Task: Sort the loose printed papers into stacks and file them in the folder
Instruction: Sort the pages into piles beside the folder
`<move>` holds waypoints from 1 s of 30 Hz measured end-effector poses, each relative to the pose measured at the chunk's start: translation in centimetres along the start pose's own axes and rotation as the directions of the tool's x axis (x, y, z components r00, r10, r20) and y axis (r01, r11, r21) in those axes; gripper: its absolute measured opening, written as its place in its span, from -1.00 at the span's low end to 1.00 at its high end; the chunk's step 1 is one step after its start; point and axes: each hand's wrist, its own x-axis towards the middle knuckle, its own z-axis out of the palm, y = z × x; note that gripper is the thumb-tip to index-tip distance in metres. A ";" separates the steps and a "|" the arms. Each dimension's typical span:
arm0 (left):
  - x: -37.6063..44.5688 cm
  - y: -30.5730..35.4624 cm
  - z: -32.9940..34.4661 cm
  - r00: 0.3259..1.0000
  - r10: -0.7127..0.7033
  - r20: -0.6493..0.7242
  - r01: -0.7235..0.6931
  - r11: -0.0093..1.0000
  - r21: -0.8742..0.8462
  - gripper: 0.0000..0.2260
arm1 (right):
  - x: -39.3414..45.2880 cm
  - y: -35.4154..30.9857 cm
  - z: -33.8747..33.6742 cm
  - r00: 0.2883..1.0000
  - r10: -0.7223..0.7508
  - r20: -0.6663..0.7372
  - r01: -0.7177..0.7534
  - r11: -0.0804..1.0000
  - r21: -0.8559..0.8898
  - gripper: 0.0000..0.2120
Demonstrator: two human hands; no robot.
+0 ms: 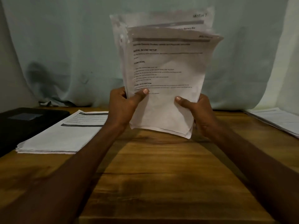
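Observation:
I hold a bundle of printed papers (166, 70) upright above the wooden table (161, 175), its sheets uneven at the top. My left hand (124, 105) grips the bundle's lower left edge, thumb on the front page. At the lower right edge my right hand (197, 112) grips it the same way. A flat stack of printed papers (64, 135) lies on the table to the left. Beside that stack, at the far left, lies a black folder (24, 123), closed.
Another stack of papers (278, 120) lies at the table's right edge. A pale cloth (64, 54) hangs behind the table as a backdrop. Bare wood shows between my forearms down to the front edge.

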 end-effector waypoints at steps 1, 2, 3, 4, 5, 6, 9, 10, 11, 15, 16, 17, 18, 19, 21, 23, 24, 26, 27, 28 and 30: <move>0.0 0.0 0.0 1.000 0.006 -0.001 -0.006 1.000 0.008 -0.75 | 0.0 0.0 0.0 1.000 -0.015 0.006 0.015 1.000 -0.020 -0.70; 0.1 -0.1 -0.1 1.000 -0.004 -0.002 0.004 1.000 0.007 -0.77 | 0.0 -0.1 0.1 1.000 -0.017 0.026 0.018 0.999 -0.028 -0.68; 0.1 -0.2 -0.2 1.000 -0.022 -0.002 0.022 1.000 0.007 -0.80 | -0.1 0.0 0.1 0.999 -0.008 0.051 0.010 0.999 -0.037 -0.65; 0.1 -0.4 -0.3 0.999 -0.043 -0.001 0.043 0.999 0.009 -0.82 | -0.1 0.1 0.0 0.998 0.007 0.067 -0.004 0.999 -0.053 -0.62; 0.1 -0.5 -0.3 0.998 -0.065 0.004 0.065 0.998 0.010 -0.83 | -0.2 0.2 0.0 0.997 0.020 0.073 -0.015 0.997 -0.072 -0.60; 0.1 -0.7 -0.4 0.996 -0.088 0.009 0.088 0.996 0.002 -0.84 | -0.2 0.3 0.0 0.998 0.028 0.063 -0.022 0.996 -0.089 -0.57; 0.3 -0.9 -0.6 0.987 -0.155 0.046 0.157 0.987 -0.045 -0.81 | -0.3 0.5 0.4 1.000 0.024 0.004 -0.023 0.993 -0.115 -0.56; 0.2 -1.2 -0.7 0.978 -0.196 0.066 0.200 0.978 -0.064 -0.79 | -0.5 0.4 0.6 1.000 0.022 -0.016 -0.023 0.993 -0.112 -0.59; 0.1 -1.5 -0.7 0.966 -0.246 0.086 0.252 0.964 -0.082 -0.76 | -0.7 0.4 0.8 0.999 0.024 -0.035 -0.028 0.994 -0.108 -0.62; -0.4 -2.7 -0.7 0.922 -0.374 0.103 0.382 0.922 -0.069 -0.67 | -1.4 0.1 1.3 0.999 0.043 -0.031 -0.045 0.994 -0.096 -0.72; -0.3 -2.7 -0.7 0.930 -0.359 0.082 0.363 0.931 -0.034 -0.69 | -1.6 0.0 1.4 0.999 0.030 -0.030 -0.033 0.995 -0.092 -0.72; -0.3 -2.5 -0.6 0.942 -0.328 0.069 0.328 0.945 0.021 -0.70 | -1.6 -0.1 1.5 0.999 0.016 -0.039 -0.019 0.996 -0.093 -0.70; -0.2 -2.3 -0.6 0.956 -0.287 0.063 0.281 0.955 0.094 -0.70 | -1.6 -0.2 1.6 0.999 -0.015 -0.050 0.010 0.994 -0.113 -0.68; -0.2 -2.0 -0.4 0.968 -0.245 0.062 0.232 0.959 0.162 -0.67 | -1.6 -0.1 1.7 0.996 -0.063 -0.064 0.052 0.985 -0.162 -0.67; -0.1 -1.6 -0.2 0.981 -0.182 0.066 0.169 0.972 0.163 -0.66 | -1.7 0.0 2.0 0.983 -0.168 -0.069 0.142 0.947 -0.288 -0.65; -0.2 -1.2 0.0 0.987 -0.151 0.053 0.146 0.986 0.083 -0.66 | -1.8 0.2 2.4 0.967 -0.234 -0.099 0.188 0.921 -0.341 -0.63; -0.2 -1.1 0.0 0.990 -0.134 0.035 0.131 0.990 0.059 -0.65 | -1.8 0.2 2.4 0.957 -0.267 -0.117 0.211 0.911 -0.355 -0.63; -0.1 -1.0 -0.2 0.996 -0.086 -0.005 0.086 0.996 0.020 -0.64 | -1.7 -0.1 2.4 0.932 -0.326 -0.157 0.248 0.891 -0.380 -0.61; 0.0 -0.8 -0.3 0.998 -0.060 -0.027 0.060 0.998 -0.005 -0.64 | -1.6 -0.2 2.3 0.921 -0.344 -0.182 0.254 0.885 -0.389 -0.58; 0.1 -0.7 -0.4 0.998 -0.031 -0.047 0.030 0.999 -0.023 -0.64 | -1.5 -0.4 2.2 0.912 -0.358 -0.198 0.260 0.881 -0.395 -0.54; 0.1 -0.1 -0.5 0.997 0.029 -0.067 -0.030 0.999 -0.019 -0.65 | -1.5 -0.6 2.1 0.904 -0.374 -0.208 0.271 0.876 -0.399 -0.49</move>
